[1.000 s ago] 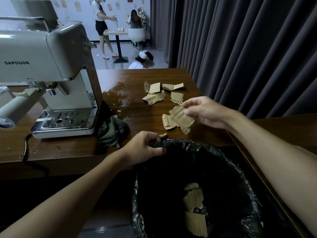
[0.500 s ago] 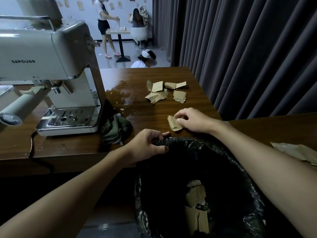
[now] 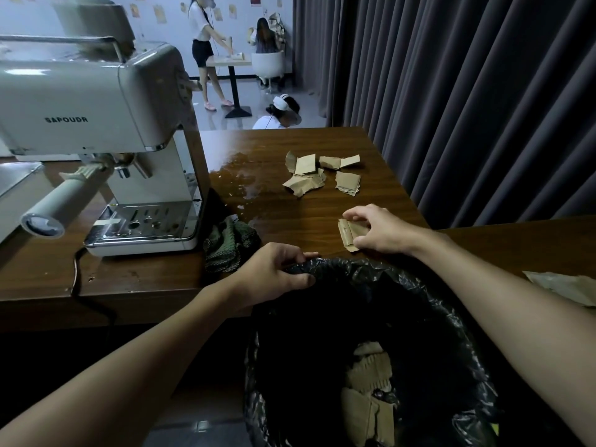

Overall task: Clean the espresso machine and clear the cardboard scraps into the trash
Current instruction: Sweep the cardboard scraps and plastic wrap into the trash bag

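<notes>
My left hand [image 3: 277, 274] grips the rim of the black bag lining the trash bin [image 3: 425, 285], which sits below the table's front edge. My right hand [image 3: 383, 230] rests on the table just beyond the bin, with fingers and thumb pinched around a small cardboard scrap [image 3: 346, 235]. Several more cardboard scraps [image 3: 319, 174] lie in a loose pile farther back on the table. Some scraps [image 3: 371, 398] lie at the bottom of the bin. The cream espresso machine [image 3: 96, 124] stands at the left, its portafilter handle [image 3: 58, 209] pointing toward me.
A crumpled green cloth [image 3: 229, 246] lies beside the machine's drip tray [image 3: 142, 225]. A wet patch [image 3: 245, 175] shines on the wooden table. Crumpled paper [image 3: 567, 285] sits on the right counter. A dark curtain [image 3: 467, 91] hangs behind; people are in the far room.
My right hand held a scrap lifted above the table a second ago; it has come down onto the scrap near the table's edge. My left hand has stayed on the bag rim.
</notes>
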A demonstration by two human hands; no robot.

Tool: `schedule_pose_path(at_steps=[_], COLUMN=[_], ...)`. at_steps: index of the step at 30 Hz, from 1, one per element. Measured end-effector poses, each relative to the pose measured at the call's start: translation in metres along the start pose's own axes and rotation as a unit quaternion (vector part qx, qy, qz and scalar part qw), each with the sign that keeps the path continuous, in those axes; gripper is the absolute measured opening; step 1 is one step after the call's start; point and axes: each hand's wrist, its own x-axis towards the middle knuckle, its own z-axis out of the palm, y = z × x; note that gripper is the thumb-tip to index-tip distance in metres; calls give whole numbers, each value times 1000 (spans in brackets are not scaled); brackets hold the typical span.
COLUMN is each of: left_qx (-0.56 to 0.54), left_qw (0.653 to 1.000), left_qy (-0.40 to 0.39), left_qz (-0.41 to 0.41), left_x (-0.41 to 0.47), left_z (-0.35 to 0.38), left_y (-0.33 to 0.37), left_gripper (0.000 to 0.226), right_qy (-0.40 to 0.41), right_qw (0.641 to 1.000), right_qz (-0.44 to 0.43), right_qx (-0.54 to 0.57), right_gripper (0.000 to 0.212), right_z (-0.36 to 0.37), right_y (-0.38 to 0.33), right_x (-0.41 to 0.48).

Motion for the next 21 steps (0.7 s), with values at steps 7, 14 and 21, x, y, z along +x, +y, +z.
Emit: schedule_pose_path(at_steps=[7,14,21], left_qx=[-16,-23,-22], left_qw=[1000,1000,999], left_qy=[5,0,20], left_qz=[-3,1,16], left_x=[-1,2,2], left_z=[0,0,3], left_y=[-2,-7,-12], left_gripper=[16,16,23], right_qy=[7,-58,-171], right_qw=[994,922,933], right_qz=[9,11,-43], right_qx=[109,382,313], right_gripper=[60,31,37], right_z=[-4,-35,-50], right_y=[-2,-6,-16], right_x=[-7,-28,-22])
